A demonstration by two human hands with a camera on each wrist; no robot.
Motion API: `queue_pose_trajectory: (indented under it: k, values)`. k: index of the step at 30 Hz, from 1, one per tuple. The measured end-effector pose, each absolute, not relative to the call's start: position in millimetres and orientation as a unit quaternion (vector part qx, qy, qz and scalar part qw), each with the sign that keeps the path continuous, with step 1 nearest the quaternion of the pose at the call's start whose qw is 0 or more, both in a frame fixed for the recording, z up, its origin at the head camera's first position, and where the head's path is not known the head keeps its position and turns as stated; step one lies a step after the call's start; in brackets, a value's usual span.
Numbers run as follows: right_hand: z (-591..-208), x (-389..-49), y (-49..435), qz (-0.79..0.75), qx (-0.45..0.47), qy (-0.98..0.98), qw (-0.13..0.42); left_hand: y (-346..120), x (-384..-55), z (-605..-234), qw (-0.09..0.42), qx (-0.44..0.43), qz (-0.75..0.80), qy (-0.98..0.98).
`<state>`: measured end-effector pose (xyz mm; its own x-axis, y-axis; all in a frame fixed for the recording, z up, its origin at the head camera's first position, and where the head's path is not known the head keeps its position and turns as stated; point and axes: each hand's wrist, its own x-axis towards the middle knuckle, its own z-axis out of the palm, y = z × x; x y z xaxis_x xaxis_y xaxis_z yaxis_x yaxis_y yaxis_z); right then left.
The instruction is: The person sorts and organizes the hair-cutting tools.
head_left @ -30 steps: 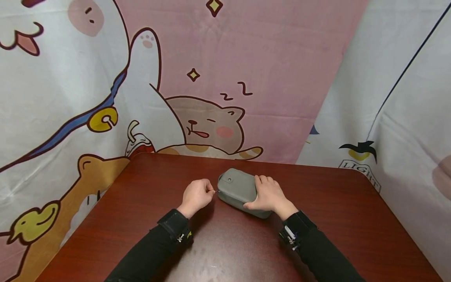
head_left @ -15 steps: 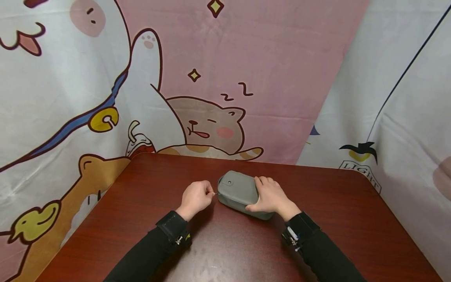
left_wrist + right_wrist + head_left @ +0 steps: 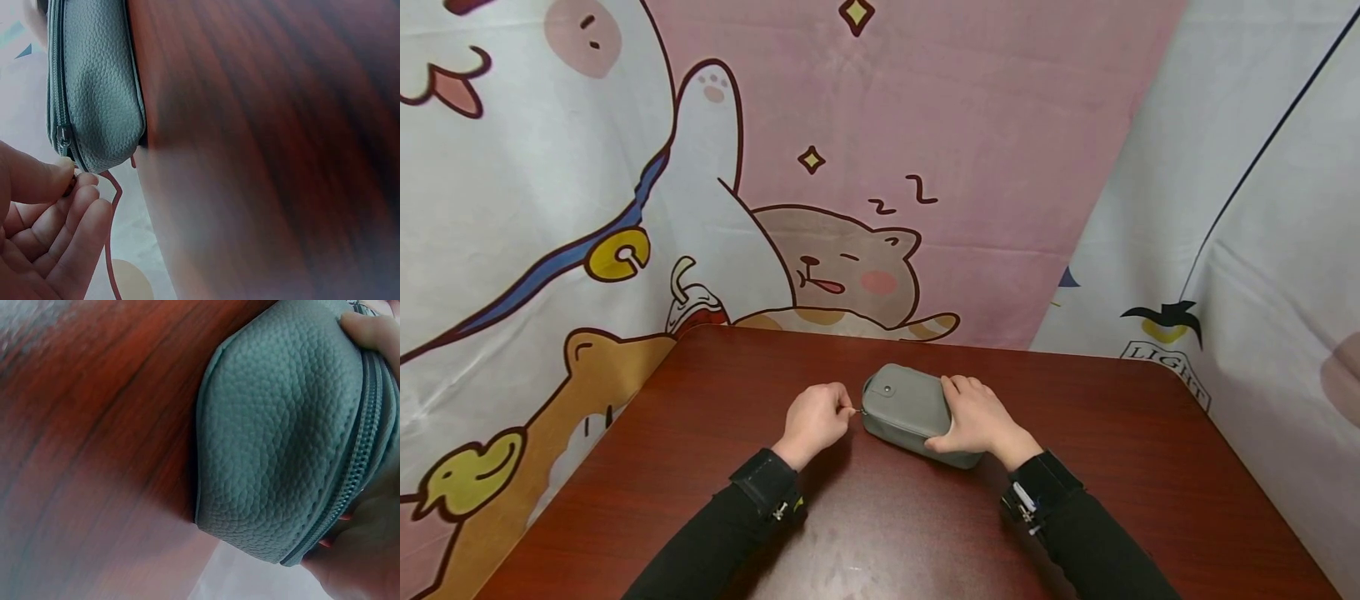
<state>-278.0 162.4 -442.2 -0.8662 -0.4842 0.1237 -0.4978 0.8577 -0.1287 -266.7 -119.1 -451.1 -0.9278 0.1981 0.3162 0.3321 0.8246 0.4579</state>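
A grey-green zip pouch (image 3: 910, 407) in pebbled leather-like material lies on the table, a round snap on its top near the left end. My left hand (image 3: 817, 422) is at that left end, thumb and fingertips pinching the zipper pull (image 3: 70, 185). In the left wrist view the zipper slider (image 3: 63, 134) sits at the pouch's corner, just above the thumb tip. My right hand (image 3: 979, 419) grips the other end of the pouch from above, thumb along the near side and fingers over the top. The zipper teeth (image 3: 357, 464) look meshed together in the right wrist view.
The dark red-brown wooden table (image 3: 880, 533) runs on all sides of the pouch. Behind it hangs a cartoon-printed cloth (image 3: 1000, 167) that meets the table's back edge. Black wrist straps (image 3: 767, 483) sit over the dark sleeves.
The pouch and both hands have shifted very slightly toward me since a second ago. The left hand's pinch and the right hand's grip look the same.
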Motion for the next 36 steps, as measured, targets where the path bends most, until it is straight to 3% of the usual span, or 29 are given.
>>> queue_pose_trajectory:
  k: [36]
  values:
    - [-445.2, -280.6, 163.4, 0.063, 0.271, -0.958, 0.066, -122.2, -292.9, -449.2, 0.142, -0.151, -0.213, -0.955]
